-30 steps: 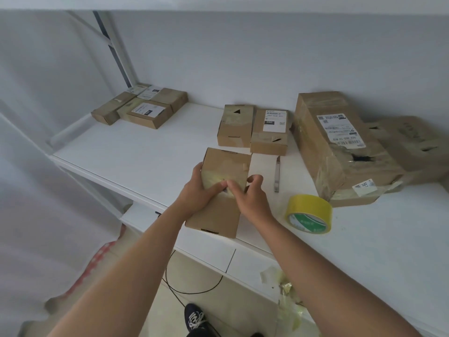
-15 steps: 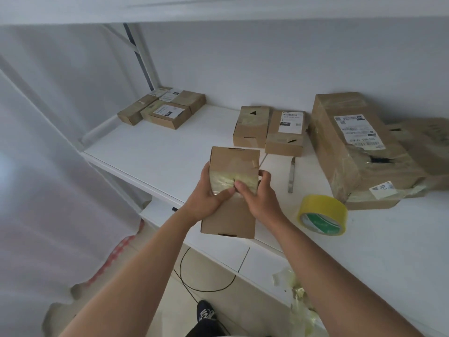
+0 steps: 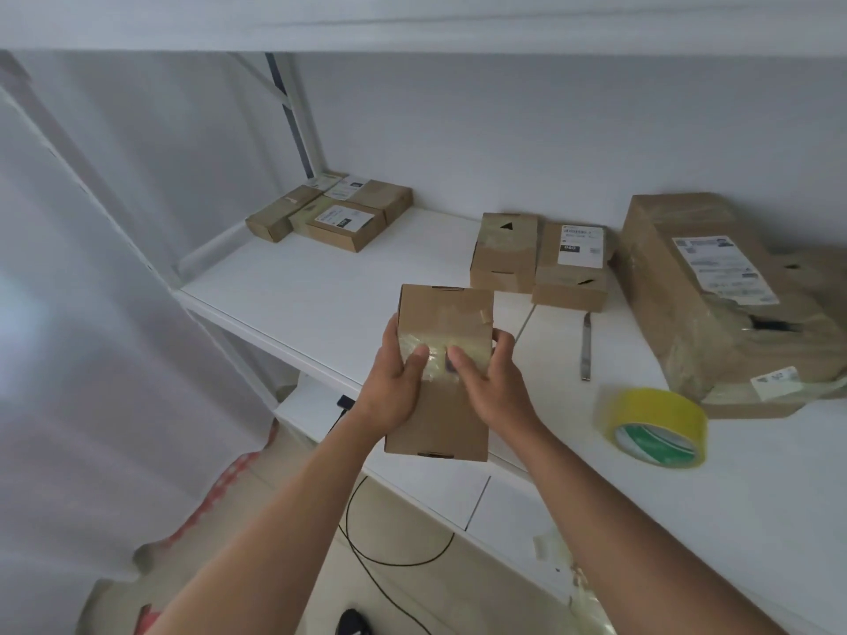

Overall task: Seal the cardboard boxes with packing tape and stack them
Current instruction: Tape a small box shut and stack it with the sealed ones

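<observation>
Here, both hands (image 3: 442, 387) gripping small box (image 3: 442, 359), thumbs on tape

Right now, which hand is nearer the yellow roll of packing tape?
Right. The right hand grips the small cardboard box on the side toward the tape roll; the left hand holds the box's far side.

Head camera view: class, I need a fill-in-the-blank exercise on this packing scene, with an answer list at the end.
1. Both hands hold a small cardboard ____.
2. The left hand and right hand press their ____ onto the clear tape strip.
3. The tape roll on the shelf is ____ in colour.
4. The metal blade lies on the shelf, ____ the tape roll.

Answers: box; thumbs; yellow; beyond
</observation>
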Demonstrator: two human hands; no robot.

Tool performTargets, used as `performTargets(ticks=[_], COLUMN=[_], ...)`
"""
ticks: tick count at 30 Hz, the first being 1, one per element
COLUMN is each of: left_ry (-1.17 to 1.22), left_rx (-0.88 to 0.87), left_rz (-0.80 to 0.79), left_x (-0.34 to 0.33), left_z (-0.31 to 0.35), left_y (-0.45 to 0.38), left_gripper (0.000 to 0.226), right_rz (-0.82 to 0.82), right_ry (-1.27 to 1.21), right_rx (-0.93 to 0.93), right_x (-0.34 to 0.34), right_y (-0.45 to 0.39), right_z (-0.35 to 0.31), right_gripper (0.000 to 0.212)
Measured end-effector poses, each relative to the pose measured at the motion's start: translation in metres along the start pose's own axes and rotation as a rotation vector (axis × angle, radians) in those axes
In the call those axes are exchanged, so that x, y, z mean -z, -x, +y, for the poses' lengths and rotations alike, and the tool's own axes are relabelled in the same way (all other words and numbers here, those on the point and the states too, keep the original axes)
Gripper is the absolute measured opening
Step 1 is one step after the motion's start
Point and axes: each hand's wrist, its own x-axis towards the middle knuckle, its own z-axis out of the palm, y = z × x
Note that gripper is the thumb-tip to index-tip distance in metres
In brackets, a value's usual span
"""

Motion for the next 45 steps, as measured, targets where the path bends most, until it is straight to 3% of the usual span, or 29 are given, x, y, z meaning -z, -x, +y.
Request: performTargets(ticks=[6, 10, 12, 16, 22, 29, 32, 35, 40, 43, 45], left_ry=[0.087, 0.091, 0.138, 0.151, -0.019, -0.330, -0.438, -0.520, -0.846, -0.982, -1.021], left_rx=[0.068, 0.135, 0.197, 0.248, 0.132, 0.012, -0.011, -0.120, -0.545, -0.749, -0.867], left_rz=[0.049, 0.063, 0.044, 0.007, -0.029, -0.069, -0.046, -0.023, 0.078, 0.086, 0.066], left_x=[0.050, 0.099, 0.129, 0.180, 0.212, 0.225, 0.239, 0.254, 0.269, 0.272, 0.274], left_z=[-0.015, -0.031, -0.038, -0.050, -0.073, -0.066, -0.054, -0.050, -0.075, -0.099, -0.116], left_y=[-0.010, -0.025, -0.033, -0.047, -0.072, -0.126, -0.149, -0.168, -0.198, -0.216, -0.228], left_gripper=[0.034, 0.038, 0.041, 0.040, 0.027, 0.053, 0.061, 0.062, 0.051, 0.044, 0.045], right_rz=[0.010, 0.007, 0.007, -0.060, -0.072, 0.036, -0.023, -0.066, 0.107, -0.001, -0.079], right_ry=[0.080, 0.015, -0.063, -0.189, -0.220, -0.486, -0.708, -0.791, -0.737, -0.759, -0.644], right_rx=[-0.012, -0.074, -0.142, -0.343, -0.465, -0.441, -0.414, -0.388, -0.530, -0.545, -0.526], right_x=[-0.046, -0.095, -0.123, -0.174, -0.205, -0.227, -0.238, -0.243, -0.228, -0.216, -0.219], right_y=[-0.010, -0.023, -0.033, -0.054, -0.079, -0.127, -0.157, -0.192, -0.235, -0.244, -0.247], right_z=[-0.030, -0.049, -0.058, -0.075, -0.094, -0.100, -0.103, -0.106, -0.100, -0.104, -0.105], right_gripper=[0.029, 0.037, 0.048, 0.096, 0.070, 0.078, 0.082, 0.080, 0.073, 0.067, 0.053])
